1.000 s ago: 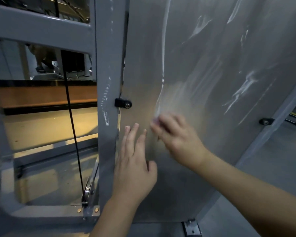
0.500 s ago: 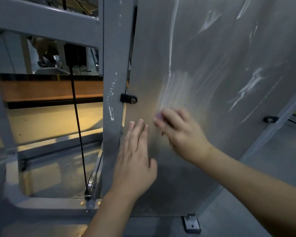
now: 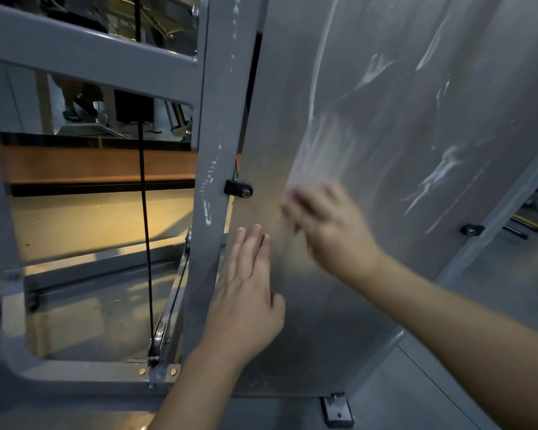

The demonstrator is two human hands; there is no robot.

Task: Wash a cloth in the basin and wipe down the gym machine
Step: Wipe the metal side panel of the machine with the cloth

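left hand [image 3: 246,301] flat on grey panel [image 3: 385,150], blurred right hand [image 3: 326,221] possibly pinching a cloth

No readable text, labels or numbers; white marks on the grey upright [image 3: 213,181] perhaps only scuffs

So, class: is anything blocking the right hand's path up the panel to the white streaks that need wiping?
Nothing visible does. The right hand is on the panel, with streaked surface directly above. The left hand rests flat lower down; the black clip sits off to the side.
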